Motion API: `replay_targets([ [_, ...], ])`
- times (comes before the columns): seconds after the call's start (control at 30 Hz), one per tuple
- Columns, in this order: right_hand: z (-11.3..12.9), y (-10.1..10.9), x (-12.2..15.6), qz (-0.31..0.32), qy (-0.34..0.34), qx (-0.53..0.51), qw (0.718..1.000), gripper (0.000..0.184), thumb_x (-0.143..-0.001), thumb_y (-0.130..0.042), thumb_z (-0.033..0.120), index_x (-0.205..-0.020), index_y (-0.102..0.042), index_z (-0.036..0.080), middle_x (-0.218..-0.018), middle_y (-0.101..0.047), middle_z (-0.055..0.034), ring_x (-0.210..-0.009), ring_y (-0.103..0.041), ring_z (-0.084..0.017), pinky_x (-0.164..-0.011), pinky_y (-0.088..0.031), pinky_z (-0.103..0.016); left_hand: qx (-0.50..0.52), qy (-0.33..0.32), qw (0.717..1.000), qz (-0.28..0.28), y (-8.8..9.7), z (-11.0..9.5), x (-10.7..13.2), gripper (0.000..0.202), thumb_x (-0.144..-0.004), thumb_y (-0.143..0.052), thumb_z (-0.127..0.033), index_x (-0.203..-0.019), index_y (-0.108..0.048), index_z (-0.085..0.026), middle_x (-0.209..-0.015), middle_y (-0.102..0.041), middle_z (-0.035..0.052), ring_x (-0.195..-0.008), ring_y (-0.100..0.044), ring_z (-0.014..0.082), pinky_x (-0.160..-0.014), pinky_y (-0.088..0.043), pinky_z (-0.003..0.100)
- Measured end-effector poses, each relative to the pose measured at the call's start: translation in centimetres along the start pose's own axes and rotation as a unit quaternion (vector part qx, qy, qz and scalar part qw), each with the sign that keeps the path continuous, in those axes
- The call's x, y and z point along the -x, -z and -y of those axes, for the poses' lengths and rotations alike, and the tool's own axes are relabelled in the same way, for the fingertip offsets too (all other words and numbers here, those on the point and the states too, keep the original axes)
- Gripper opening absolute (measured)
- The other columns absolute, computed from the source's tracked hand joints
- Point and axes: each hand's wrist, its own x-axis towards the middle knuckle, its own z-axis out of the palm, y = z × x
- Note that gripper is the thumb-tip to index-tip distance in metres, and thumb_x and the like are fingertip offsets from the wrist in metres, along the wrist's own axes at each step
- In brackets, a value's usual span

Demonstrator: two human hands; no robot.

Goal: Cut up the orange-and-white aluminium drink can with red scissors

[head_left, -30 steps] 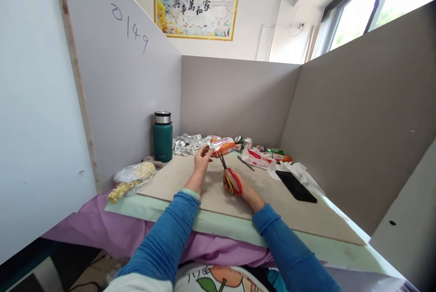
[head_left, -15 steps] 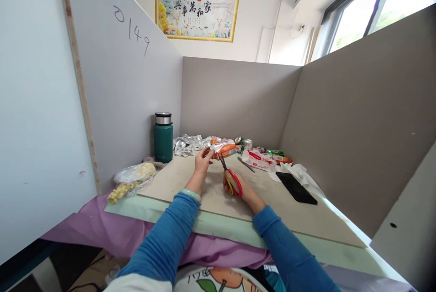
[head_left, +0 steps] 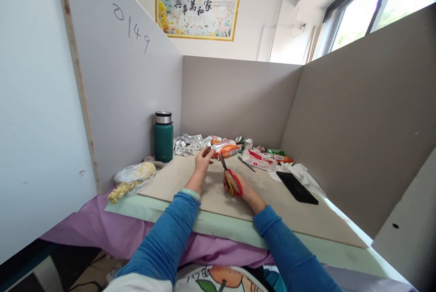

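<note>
My left hand (head_left: 203, 162) grips the left end of an orange and white drink can (head_left: 227, 148), which lies on its side in the air above the board. In my right hand (head_left: 238, 185) is a pair of scissors (head_left: 235, 183) with red and yellow handles, my fingers wrapped round the loops. The dark blades point up and touch or nearly touch the can's lower left side, close to my left fingers. Whether the blades have entered the metal I cannot tell.
Cut silvery can pieces (head_left: 188, 144) and several cans lie along the back. A pen-like tool (head_left: 246, 164), a red and white wrapper (head_left: 259, 160), white tissue (head_left: 306, 177) and a black phone (head_left: 297, 187) lie right. Left are a green flask (head_left: 163, 138) and bagged food (head_left: 131, 179).
Almost nothing differs. Both hands, the can and the scissors keep nearly the same place, while the view has shifted very slightly.
</note>
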Motion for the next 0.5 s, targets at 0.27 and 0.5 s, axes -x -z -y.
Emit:
replay_targets([
  [0.27,-0.64,0.06,-0.4,0.004,-0.007,-0.015,1.0,0.052,-0.095,-0.049,0.069,-0.071,-0.057,0.022,-0.056,-0.059,-0.0017,-0.049,-0.051,-0.014,-0.048,-0.04,-0.028,-0.006,0.001,1.0,0.005,0.08,0.05,0.02,0.067,-0.067,-0.082,-0.052,-0.121,-0.07,-0.016,-0.12,-0.072,0.0155,-0.093,-0.069,0.0218,-0.061,-0.05,0.024],
  [0.5,-0.2,0.03,-0.19,-0.001,-0.014,-0.014,1.0,0.053,-0.095,-0.05,0.069,-0.07,-0.056,0.023,-0.055,-0.059,-0.0014,-0.048,-0.05,-0.014,-0.048,-0.04,-0.028,-0.008,0.009,1.0,0.01,0.18,0.01,0.13,0.069,-0.067,-0.082,-0.055,-0.122,-0.07,-0.016,-0.119,-0.072,0.0153,-0.094,-0.069,0.0217,-0.062,-0.049,0.024],
])
